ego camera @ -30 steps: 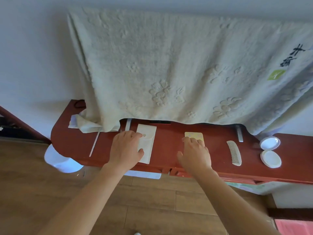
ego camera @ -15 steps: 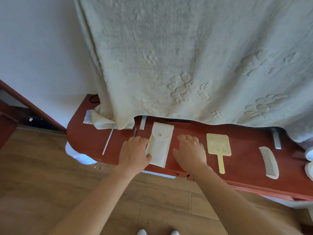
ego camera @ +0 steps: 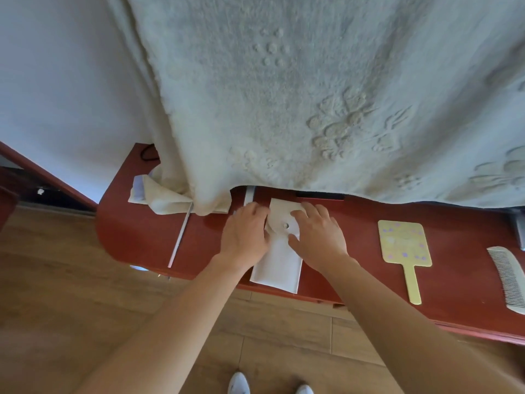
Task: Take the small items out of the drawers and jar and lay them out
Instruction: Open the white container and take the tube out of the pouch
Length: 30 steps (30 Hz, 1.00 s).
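A white flat pouch point(ego camera: 279, 263) with a snap button lies on the red-brown tabletop point(ego camera: 142, 240), its near end over the front edge. My left hand point(ego camera: 245, 233) rests on the pouch's upper left side, fingers on the flap edge. My right hand point(ego camera: 318, 234) lies on the upper right side, fingers spread over the flap beside the snap. A yellow hand mirror point(ego camera: 404, 245) lies to the right. Further right, a white comb point(ego camera: 508, 277) is cut by the frame edge.
A cream embossed blanket point(ego camera: 312, 95) hangs over the back of the table and hides what is behind. A thin white stick point(ego camera: 180, 237) lies at the left, by a folded cloth corner point(ego camera: 159, 199). Wooden floor and white shoes point(ego camera: 238, 383) below.
My right hand moved left from beside the mirror onto the pouch. My left hand slid up onto the flap. The view shifted left and closer, so the round white lids left the frame.
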### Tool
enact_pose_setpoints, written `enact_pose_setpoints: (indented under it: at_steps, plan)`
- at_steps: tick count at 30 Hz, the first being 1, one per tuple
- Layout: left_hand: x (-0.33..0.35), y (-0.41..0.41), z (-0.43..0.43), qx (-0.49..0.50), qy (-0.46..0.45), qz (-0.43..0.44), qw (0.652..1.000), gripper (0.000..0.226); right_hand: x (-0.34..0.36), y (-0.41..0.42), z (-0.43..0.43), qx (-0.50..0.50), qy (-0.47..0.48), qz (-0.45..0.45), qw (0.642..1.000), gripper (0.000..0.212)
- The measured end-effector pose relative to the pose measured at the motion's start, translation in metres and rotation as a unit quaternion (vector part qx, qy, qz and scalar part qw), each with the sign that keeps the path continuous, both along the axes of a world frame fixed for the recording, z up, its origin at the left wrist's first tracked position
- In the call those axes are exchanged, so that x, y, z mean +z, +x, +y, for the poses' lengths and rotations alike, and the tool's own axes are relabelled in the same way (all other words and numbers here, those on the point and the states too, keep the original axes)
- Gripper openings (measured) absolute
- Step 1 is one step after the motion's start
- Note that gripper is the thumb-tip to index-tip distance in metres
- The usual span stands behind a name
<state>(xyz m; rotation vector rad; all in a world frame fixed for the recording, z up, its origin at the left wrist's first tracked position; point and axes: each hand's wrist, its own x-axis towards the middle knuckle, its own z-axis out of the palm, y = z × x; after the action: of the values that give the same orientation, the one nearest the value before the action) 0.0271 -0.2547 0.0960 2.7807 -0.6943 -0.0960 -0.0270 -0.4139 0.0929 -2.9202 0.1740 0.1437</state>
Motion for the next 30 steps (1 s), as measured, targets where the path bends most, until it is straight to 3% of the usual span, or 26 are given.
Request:
enact_pose_setpoints:
  at_steps: [5, 11, 15, 20, 22, 24, 30]
  plan:
    - [-0.002, 0.020, -0.013, -0.074, 0.007, 0.006, 0.997, 0.046, -0.005, 0.003, -0.006, 0.028, -0.018, 0.017, 0.999, 0.058]
    - [-0.008, 0.028, -0.015, -0.158, -0.033, -0.015, 0.987, 0.016, -0.011, 0.004, -0.005, 0.040, -0.065, -0.026, 0.997, 0.032]
    - [-0.004, 0.028, -0.026, -0.157, -0.042, -0.006, 0.987, 0.017, -0.014, 0.000, -0.007, -0.021, 0.053, -0.081, 0.995, 0.027]
    - [0.027, 0.030, -0.037, -0.085, -0.144, -0.027, 0.986, 0.023, -0.006, -0.008, -0.011, -0.187, 0.285, -0.098, 0.935, 0.082]
    - [0.040, 0.031, -0.042, -0.078, -0.177, -0.018, 0.981, 0.024, -0.003, -0.011, -0.011, -0.242, 0.343, -0.075, 0.905, 0.088]
    - [0.049, 0.032, -0.046, -0.078, -0.216, -0.015, 0.973, 0.022, 0.002, -0.013, -0.009, -0.274, 0.400, -0.051, 0.873, 0.081]
    - [0.067, 0.039, -0.051, -0.029, -0.283, -0.039, 0.958, 0.019, 0.010, -0.024, -0.007, -0.266, 0.510, -0.003, 0.818, 0.025]
